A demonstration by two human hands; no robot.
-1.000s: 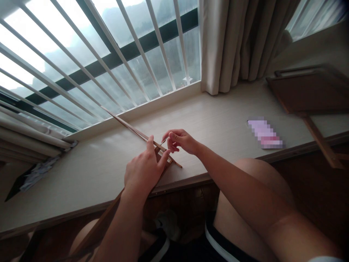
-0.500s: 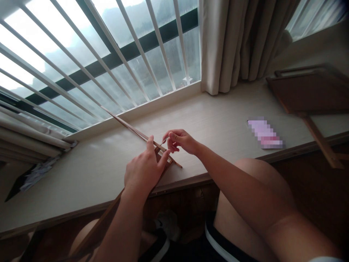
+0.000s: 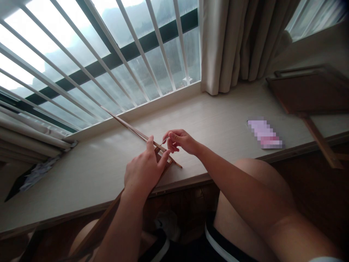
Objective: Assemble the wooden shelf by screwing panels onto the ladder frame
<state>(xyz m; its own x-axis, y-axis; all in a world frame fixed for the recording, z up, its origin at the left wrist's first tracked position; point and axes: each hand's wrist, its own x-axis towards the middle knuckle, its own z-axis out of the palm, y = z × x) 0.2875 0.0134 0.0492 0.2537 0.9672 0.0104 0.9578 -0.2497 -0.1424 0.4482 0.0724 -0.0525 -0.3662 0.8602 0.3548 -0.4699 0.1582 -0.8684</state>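
My left hand is closed over the end of a brown wooden folding frame, its thumb and index finger astride the narrow bars. One long bar of the frame slants up toward the window. A flat brown panel of it runs down under my left forearm toward my lap. My right hand pinches a thin metal rod-like tool between thumb and fingertips. The tool's tip meets the side of the wooden bar beside my left fingers. Its exact kind is too small to tell.
A pale window ledge spans the view below a barred window. A blurred-out pinkish flat object lies on the right. Beyond it, a brown wooden panel with a leg overhangs the edge. Curtains hang at both sides.
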